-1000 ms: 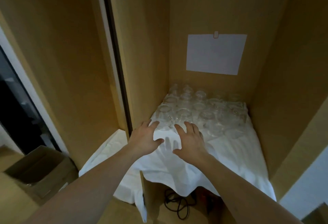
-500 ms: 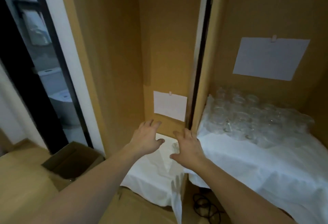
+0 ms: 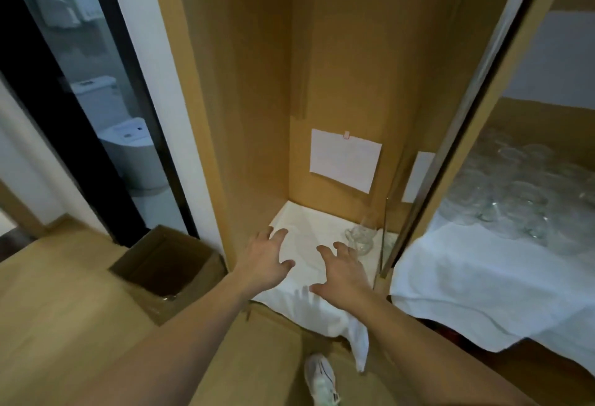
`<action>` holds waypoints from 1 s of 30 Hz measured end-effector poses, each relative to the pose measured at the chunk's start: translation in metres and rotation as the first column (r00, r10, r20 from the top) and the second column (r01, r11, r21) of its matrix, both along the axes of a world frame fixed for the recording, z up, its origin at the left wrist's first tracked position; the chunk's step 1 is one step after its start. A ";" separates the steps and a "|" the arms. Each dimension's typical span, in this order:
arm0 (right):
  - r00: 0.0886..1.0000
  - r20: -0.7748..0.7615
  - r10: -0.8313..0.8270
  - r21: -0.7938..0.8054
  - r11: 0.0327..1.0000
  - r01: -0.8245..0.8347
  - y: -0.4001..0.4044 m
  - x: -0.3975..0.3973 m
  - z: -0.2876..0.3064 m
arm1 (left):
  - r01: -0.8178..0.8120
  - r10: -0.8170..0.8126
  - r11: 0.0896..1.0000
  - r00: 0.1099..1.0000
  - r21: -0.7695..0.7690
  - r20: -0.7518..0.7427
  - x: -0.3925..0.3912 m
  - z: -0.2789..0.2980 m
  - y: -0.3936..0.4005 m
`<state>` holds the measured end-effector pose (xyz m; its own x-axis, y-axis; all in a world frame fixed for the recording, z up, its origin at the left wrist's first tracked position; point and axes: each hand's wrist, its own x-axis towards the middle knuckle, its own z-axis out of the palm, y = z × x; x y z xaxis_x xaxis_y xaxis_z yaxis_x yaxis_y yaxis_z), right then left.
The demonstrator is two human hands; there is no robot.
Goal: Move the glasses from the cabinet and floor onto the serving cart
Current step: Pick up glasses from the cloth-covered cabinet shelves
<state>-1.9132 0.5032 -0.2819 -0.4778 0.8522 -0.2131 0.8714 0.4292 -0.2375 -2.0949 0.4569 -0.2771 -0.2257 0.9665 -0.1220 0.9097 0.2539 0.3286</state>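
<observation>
Both sets of fingers are spread and loosely bent, holding nothing: the left hand [image 3: 266,261] hovers over the front left of the white cloth [image 3: 309,232], and the right hand [image 3: 343,272] reaches forward with its fingertips just short of the lone glasses [image 3: 360,238] at the back right of this compartment. A second ago those same empty hands were poised over the packed right-hand shelf; since then the person has swung left, so the narrow left compartment of the cabinet [image 3: 257,116] now fills the middle of the view and the crowd of glasses [image 3: 515,199] has slid off to the right edge, behind the sliding door frame [image 3: 450,164].

That suggests a change of target: the few glasses here look set to be picked up first, while the big batch waits. How many stand in that corner is hard to say; the clear glass blurs into the cloth, perhaps two or three.

A sheet of paper [image 3: 344,159] is pinned to the back wall above them. An open cardboard box [image 3: 167,264] sits on the floor to the left. No serving cart is in sight, so nothing appears delivered yet.
</observation>
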 end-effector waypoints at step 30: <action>0.735 0.093 -0.671 -0.284 0.690 0.666 0.398 -0.069 -0.211 | 0.254 -0.177 0.921 0.949 -0.297 0.263 -0.083 -0.210 0.405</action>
<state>-1.9827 0.9011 -0.4925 0.1889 0.8510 -0.4901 0.8964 -0.3532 -0.2678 -2.1781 0.8621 -0.4874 0.0544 0.8871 -0.4583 0.8652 0.1872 0.4652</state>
